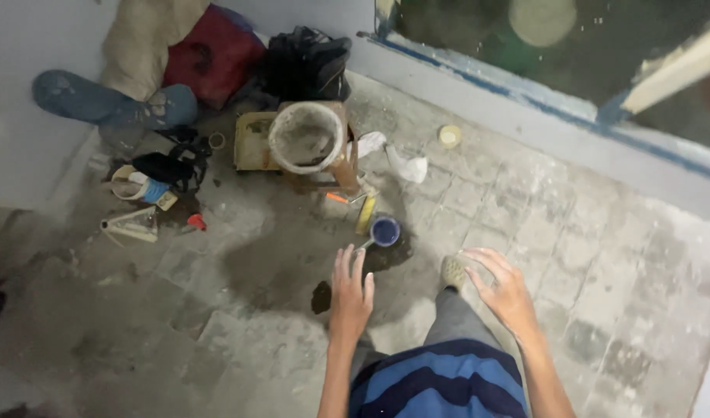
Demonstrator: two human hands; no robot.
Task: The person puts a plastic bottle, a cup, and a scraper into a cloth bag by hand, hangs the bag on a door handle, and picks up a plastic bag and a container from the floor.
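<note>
Reaching left hand [349, 290] toward small blue cup [385, 231] on floor [525, 224], fingers spread, empty. Right hand [506, 290] open too. Nothing picked up yet.

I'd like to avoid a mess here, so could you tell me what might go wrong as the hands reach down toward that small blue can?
1. The left hand hovers just short of the open blue can; a clumsy reach could tip it and spill.
2. The floor by the can looks dark, perhaps wet, close to the shoe: possibly slippery.
3. The bucket on its stand crowds the can; a knock might topple it.
</note>
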